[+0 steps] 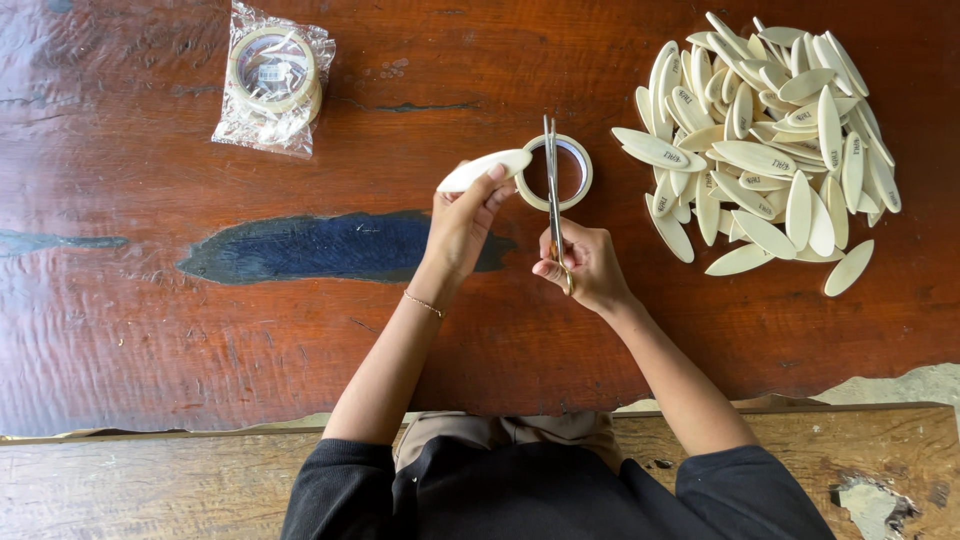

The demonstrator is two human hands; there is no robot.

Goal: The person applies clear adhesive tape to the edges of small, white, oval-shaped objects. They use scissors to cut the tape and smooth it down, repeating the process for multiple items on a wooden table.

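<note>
Scissors (552, 190) stood blades-up and shut in the right hand (585, 262), fingers closed around the handles, just before a tape roll (556, 172) on the red wooden table (150, 300), while the left hand (462, 222) pinched a pale oval wooden piece (484, 170) beside it.

You look down on a worn reddish wooden table (150, 330) with a dark patch (310, 247) at frame centre-left.
</note>
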